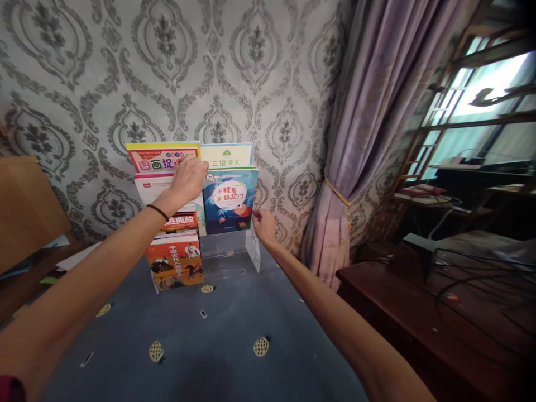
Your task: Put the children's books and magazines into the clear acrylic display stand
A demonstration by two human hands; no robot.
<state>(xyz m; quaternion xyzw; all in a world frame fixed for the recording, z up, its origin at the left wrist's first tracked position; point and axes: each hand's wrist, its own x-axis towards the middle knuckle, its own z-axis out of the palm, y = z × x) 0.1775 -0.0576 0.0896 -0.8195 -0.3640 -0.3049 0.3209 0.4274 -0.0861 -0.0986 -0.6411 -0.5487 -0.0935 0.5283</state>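
A blue picture book (pixel 230 209) with a red fish on its cover stands upright in the right-hand column of a clear book rack (pixel 253 251). My left hand (pixel 189 180), a dark band at its wrist, has its fingers closed at the book's upper left corner. At the lower right edge of the same book, my right hand (pixel 264 226) pinches with curled fingers. Behind it rises a pale book (pixel 228 154) with green lettering. The left column holds a red and yellow book (pixel 161 158), a white-topped book (pixel 153 187) partly behind my left hand, and orange books (pixel 178 262) lower down.
The rack stands on a blue cloth (pixel 209 357) with pineapple prints, against a patterned wall (pixel 226 72). A purple curtain (pixel 330 218) hangs to the right. Beyond it is a dark red table (pixel 402 318) with tangled cables (pixel 473 296). A wooden box (pixel 31 201) is at left.
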